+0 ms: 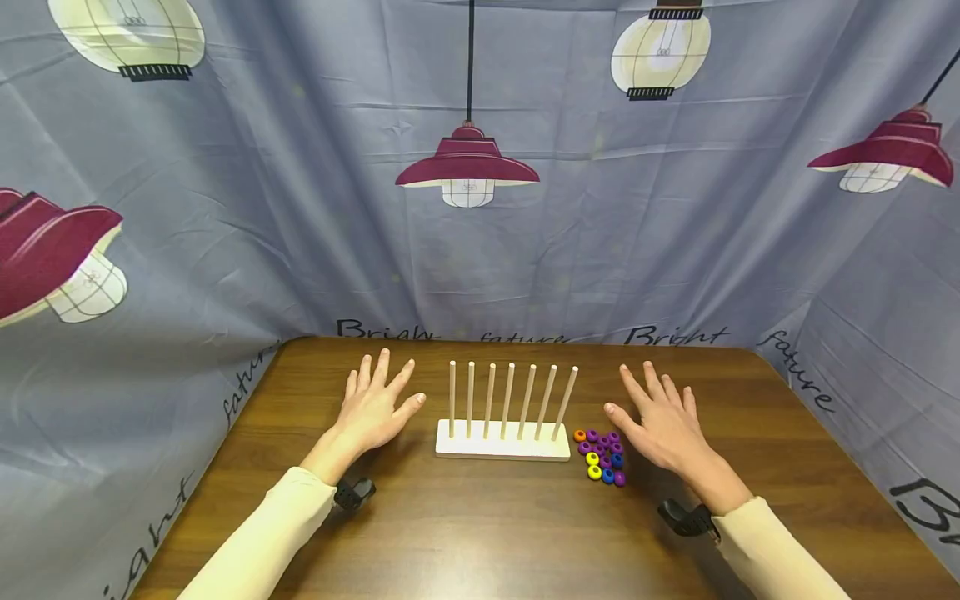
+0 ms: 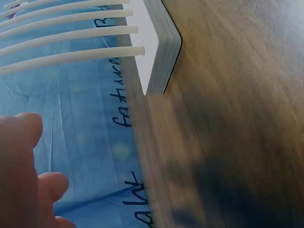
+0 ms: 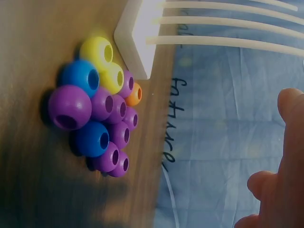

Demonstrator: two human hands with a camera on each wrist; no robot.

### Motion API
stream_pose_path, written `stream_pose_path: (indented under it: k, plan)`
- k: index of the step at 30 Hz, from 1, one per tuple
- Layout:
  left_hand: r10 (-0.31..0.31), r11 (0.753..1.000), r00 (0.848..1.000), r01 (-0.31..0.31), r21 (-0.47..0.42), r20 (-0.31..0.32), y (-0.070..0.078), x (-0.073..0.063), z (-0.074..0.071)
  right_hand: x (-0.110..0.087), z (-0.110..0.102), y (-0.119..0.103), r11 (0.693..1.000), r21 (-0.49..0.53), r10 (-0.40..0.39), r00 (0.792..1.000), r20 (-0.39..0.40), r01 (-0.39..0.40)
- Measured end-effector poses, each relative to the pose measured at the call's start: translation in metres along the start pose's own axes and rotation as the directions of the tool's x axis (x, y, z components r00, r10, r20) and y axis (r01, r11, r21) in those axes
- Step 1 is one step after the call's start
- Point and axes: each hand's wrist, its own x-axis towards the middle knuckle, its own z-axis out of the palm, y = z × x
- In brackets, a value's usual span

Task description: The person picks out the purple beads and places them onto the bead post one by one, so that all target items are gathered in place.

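Here, the left hand [image 1: 370, 412] has its fingers spread wide, empty, to the left of the rack [image 1: 502, 447]; the right hand [image 1: 666, 425], equally wide and empty, is near the beads [image 3: 98, 105]. The rack stands on the table [image 1: 480, 533] between the hands, its seven pegs [image 1: 507, 400] in a row. Beside its right end, the beads cluster: eight purple, two yellow, two blue, one orange

Beads [image 3: 98, 103] are purple, yellow, blue and orange
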Motion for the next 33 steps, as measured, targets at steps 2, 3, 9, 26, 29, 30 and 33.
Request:
stream_pose_path:
  k: [2,3,9,26,29,30,33]
  plan:
    - [0.009,1.0,1.0,-0.009,-0.01,0.006,0.0,0.0,0.002,0.0,0.0,0.0,1.0,-0.005,0.002,1.0,0.0,-0.002]
    - [0.015,1.0,1.0,-0.014,-0.013,0.011,0.0,0.0,0.004,0.0,0.0,0.0,1.0,-0.006,0.003,1.0,0.0,-0.003]
    - [0.04,0.999,0.998,-0.039,-0.03,0.042,0.003,0.001,0.016,-0.001,0.0,0.001,1.0,-0.001,0.007,1.0,-0.003,-0.007]
    - [0.082,0.975,0.991,-0.057,-0.216,0.106,0.021,0.003,0.062,-0.007,0.004,0.003,1.0,0.019,0.012,1.0,0.004,-0.012]
    - [0.104,0.968,0.987,-0.073,-0.238,0.12,0.023,0.005,0.065,-0.007,0.005,0.004,1.0,0.023,0.013,1.0,0.004,-0.013]
    - [0.106,0.967,0.986,-0.072,-0.242,0.127,0.024,0.005,0.067,-0.007,0.005,0.004,1.0,0.025,0.014,1.0,0.005,-0.014]
    - [0.112,0.969,0.986,-0.081,-0.234,0.123,0.026,0.007,0.071,-0.007,0.007,0.004,1.0,0.027,0.015,1.0,0.009,-0.016]
